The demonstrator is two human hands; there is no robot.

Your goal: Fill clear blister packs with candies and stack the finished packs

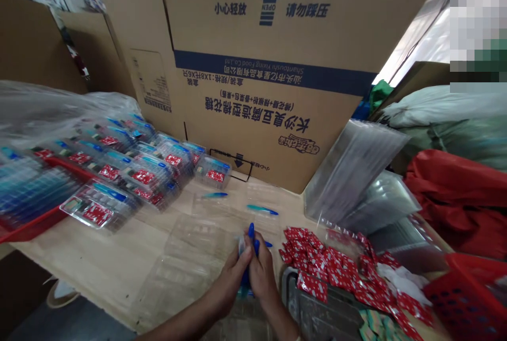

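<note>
Blue plastic stick-shaped item (246, 277) clamped upright in the grip, left hand (233, 277) and right hand (263, 273) pressed together around it, steadying it; red foil sachets (317, 267) heaped just right of grip, within reach, pale wooden counter (99, 262) beneath

We record the following. Bench top (95, 262): pale wood, smooth, matt. Blister trays (194, 240): clear plastic, glossy. Blue piece (251, 233): plastic, smooth, glossy. Sachets (317, 270): red foil, shiny. Carton (253, 24): corrugated cardboard, matt. Bundle (455, 198): red cloth, creased, faint sheen. Basket (463, 299): red plastic, perforated, smooth.
</note>
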